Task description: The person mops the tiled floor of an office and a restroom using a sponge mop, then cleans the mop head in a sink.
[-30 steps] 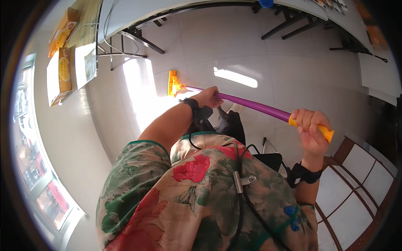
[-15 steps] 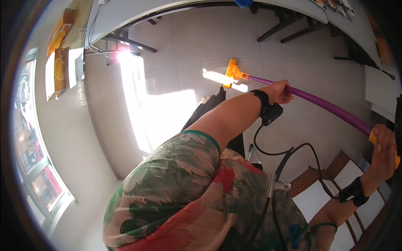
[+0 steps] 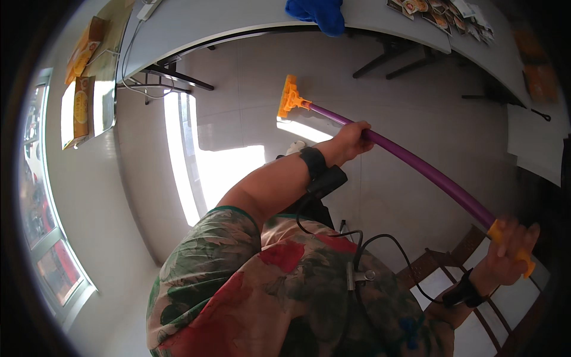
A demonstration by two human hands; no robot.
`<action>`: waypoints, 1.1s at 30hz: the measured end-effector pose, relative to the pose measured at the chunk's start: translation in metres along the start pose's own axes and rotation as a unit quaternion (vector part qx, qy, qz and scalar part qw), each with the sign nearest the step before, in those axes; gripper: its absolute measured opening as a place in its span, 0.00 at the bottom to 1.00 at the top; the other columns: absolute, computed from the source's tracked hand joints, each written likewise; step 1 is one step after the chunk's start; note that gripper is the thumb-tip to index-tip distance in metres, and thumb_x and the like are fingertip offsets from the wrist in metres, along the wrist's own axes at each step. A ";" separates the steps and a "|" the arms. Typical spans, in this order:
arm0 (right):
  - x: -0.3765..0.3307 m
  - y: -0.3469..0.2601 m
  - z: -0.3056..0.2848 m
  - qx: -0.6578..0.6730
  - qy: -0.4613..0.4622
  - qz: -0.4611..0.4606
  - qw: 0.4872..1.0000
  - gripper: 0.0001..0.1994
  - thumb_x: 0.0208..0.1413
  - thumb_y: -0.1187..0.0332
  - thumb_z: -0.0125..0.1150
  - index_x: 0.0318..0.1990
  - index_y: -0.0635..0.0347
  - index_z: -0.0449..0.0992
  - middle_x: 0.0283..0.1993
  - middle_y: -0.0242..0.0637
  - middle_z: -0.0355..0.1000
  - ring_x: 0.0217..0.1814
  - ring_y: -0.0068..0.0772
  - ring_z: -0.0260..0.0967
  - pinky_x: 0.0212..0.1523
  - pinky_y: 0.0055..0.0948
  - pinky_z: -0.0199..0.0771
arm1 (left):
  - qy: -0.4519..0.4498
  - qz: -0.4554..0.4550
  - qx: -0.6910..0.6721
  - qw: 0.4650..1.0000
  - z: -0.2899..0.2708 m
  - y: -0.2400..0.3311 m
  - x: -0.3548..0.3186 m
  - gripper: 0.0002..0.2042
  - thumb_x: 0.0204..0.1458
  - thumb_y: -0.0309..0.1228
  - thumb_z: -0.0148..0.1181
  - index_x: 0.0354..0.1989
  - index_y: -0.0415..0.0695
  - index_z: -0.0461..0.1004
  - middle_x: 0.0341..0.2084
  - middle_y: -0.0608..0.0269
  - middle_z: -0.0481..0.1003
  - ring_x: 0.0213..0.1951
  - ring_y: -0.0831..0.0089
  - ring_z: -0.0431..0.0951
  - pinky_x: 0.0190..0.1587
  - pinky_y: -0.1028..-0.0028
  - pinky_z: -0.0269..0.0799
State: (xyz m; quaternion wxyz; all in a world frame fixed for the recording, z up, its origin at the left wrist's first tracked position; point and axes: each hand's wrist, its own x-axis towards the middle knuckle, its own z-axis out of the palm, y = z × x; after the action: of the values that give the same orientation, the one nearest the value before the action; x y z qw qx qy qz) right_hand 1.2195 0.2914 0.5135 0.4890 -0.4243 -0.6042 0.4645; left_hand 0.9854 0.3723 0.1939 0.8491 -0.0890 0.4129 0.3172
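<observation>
Left grip (image 3: 352,140) is closed around the purple pole (image 3: 425,169), a little way up from the orange head (image 3: 288,97). Right grip (image 3: 513,250) is wrapped around the yellow end piece (image 3: 495,231), at the other end of the same pole. That corner is dim and a bit blurry, so it is hard to say how tight those fingers are.

The pole slants over the shiny pale floor (image 3: 416,119), in front of the person. Its orange head is up near the top middle, just beside a bright streak of light, and its yellow end is low on the right.

Two boxes sit on the brown counter (image 3: 113,30) at the left. The near box (image 3: 81,110) is golden brown and has a label with writing too small to read. The far box (image 3: 86,50) is orange with a light printed patch. On the long gray counter (image 3: 232,21), a blue cloth (image 3: 324,13) hangs over the edge. To the right of it is a pile of printed packets (image 3: 440,12) with little pictures on them.

Each wrist has a black band, and the shirt (image 3: 285,285) has big red flowers.
</observation>
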 end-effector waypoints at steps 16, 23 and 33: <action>0.017 0.140 0.063 0.096 -0.016 0.059 0.993 0.15 0.50 0.71 0.51 0.46 0.66 0.68 0.21 0.25 0.60 0.26 0.21 0.59 0.42 0.28 0.63 | 0.153 -0.085 0.211 0.962 -0.126 0.079 0.073 0.07 0.46 0.33 0.47 0.24 0.44 0.61 0.15 0.61 0.62 0.15 0.69 0.64 0.14 0.72 0.60; -0.077 0.063 -0.044 -0.021 0.154 0.099 0.983 0.20 0.51 0.67 0.49 0.53 0.61 0.64 0.17 0.22 0.53 0.25 0.19 0.54 0.48 0.34 0.57 | 0.037 -0.217 0.360 0.906 0.009 -0.045 0.111 0.09 0.46 0.36 0.48 0.23 0.44 0.63 0.14 0.64 0.65 0.19 0.72 0.69 0.21 0.73 0.63; -0.212 0.029 -0.047 0.021 0.325 0.070 0.943 0.26 0.40 0.42 0.61 0.42 0.47 0.66 0.16 0.16 0.54 0.26 0.14 0.53 0.49 0.29 0.51 | 0.021 -0.234 0.203 0.951 0.049 -0.134 0.084 0.04 0.51 0.26 0.50 0.30 0.39 0.65 0.26 0.58 0.70 0.32 0.66 0.74 0.36 0.70 0.73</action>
State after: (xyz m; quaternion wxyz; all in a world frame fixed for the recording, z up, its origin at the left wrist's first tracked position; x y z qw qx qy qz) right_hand 1.3020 0.0997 0.4473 0.6341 -0.5827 -0.3714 0.3470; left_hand 1.1378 0.3263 0.1475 0.8909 -0.0154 0.4536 0.0174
